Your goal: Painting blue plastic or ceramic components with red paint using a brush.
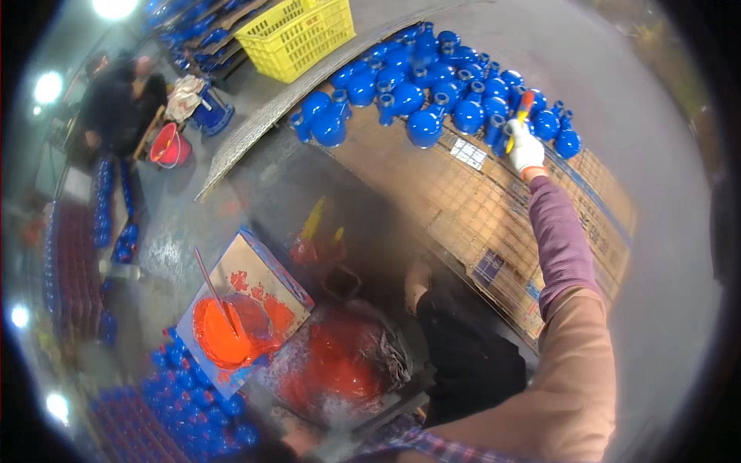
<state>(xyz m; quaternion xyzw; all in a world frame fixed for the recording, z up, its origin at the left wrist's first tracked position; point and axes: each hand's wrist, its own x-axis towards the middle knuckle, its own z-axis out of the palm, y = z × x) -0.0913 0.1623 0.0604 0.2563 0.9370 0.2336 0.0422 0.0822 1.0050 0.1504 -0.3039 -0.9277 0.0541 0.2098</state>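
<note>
Gripping a red-and-yellow tool [526, 102], the right hand [528, 150] shows in the head view, wearing a white glove and stretched out at the near edge of a crowd of glossy blue parts [425, 128], round with narrow necks, on flat cardboard [370, 160]. I cannot make out the left hand or tell its state. Nearer the body, a tub of orange-red paint [216, 336], with a stick [207, 272] leaning in it, stands on a splattered box [264, 266]. Beyond, a yellow crate [301, 45] and a red bucket [164, 148] stand apart.
</note>
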